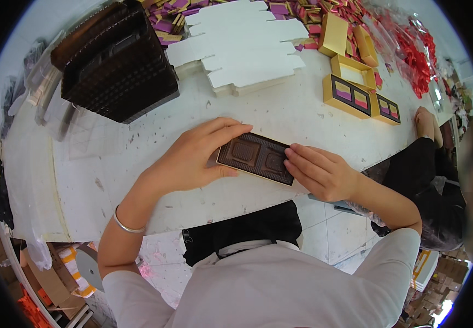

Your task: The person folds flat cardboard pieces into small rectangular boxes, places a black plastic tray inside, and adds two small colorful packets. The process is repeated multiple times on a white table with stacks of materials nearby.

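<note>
Above the near part of the white table, a shallow box with a gold edge and a dark brown plastic tray insert (255,158) lies slanted between my hands. Two square hollows show in the insert, with nothing in them. My left hand (195,150) grips the box's left end, fingers along the far corner and thumb at the near side. At the right end, the fingers of my right hand (324,172) press together on the insert's edge; the right thumb is hidden beneath. A metal bangle (128,222) circles my left wrist.
Stacked dark plastic trays (119,68) stand at far left, beside a pile of flat white card blanks (242,41). Gold boxes (351,95), some filled with purple and pink pieces, sit at far right. Behind lie many small wrapped pieces (163,24). Another person's hand (426,123) rests at the right edge.
</note>
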`<state>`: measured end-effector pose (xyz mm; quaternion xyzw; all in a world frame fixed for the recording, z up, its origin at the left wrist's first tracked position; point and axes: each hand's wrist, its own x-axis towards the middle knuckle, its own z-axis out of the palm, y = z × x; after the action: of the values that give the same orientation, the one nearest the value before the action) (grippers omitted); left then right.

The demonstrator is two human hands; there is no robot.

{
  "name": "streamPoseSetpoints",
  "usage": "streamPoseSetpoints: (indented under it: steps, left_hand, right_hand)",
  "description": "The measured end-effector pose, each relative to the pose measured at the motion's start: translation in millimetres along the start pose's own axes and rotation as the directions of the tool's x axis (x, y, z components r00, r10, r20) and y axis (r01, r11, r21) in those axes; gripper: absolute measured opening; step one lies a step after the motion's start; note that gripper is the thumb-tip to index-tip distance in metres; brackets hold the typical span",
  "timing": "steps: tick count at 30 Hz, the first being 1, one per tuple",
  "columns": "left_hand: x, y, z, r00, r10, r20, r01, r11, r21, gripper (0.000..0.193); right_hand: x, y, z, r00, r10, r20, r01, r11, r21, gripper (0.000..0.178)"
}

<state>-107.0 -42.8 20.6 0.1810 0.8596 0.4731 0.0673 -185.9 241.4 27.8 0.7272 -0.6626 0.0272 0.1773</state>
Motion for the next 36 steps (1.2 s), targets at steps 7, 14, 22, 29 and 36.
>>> streamPoseSetpoints:
  steps: [7,14,22,29,36]
  left_hand:
    - [-2,1,9,0.996,0.025,-0.087,-0.015,0.994,0.108,0.073]
    - [-7,3,26,0.971,0.055,-0.234,0.014,0.958,0.285,0.062]
    - [-7,6,26,0.958,0.091,-0.274,0.03,0.912,0.408,0.075]
    - [-11,-1,25,0.962,0.082,-0.261,0.003,0.951,0.31,0.071]
    - [-13,-2,25,0.961,0.055,-0.271,0.034,0.949,0.314,0.067]
  right_hand:
    - [-8,-27,3,0.955,0.272,0.115,-0.295,0.899,0.324,0.069]
    - [0,74,4,0.707,0.624,-0.334,-0.5,0.774,0.387,0.028]
    - [64,261,76,0.611,0.791,-0.034,-0.734,0.583,0.349,0.032]
    - [76,293,90,0.487,0.873,-0.039,-0.826,0.474,0.305,0.042]
    - [70,158,5,0.672,0.717,0.187,0.036,-0.284,0.958,0.028]
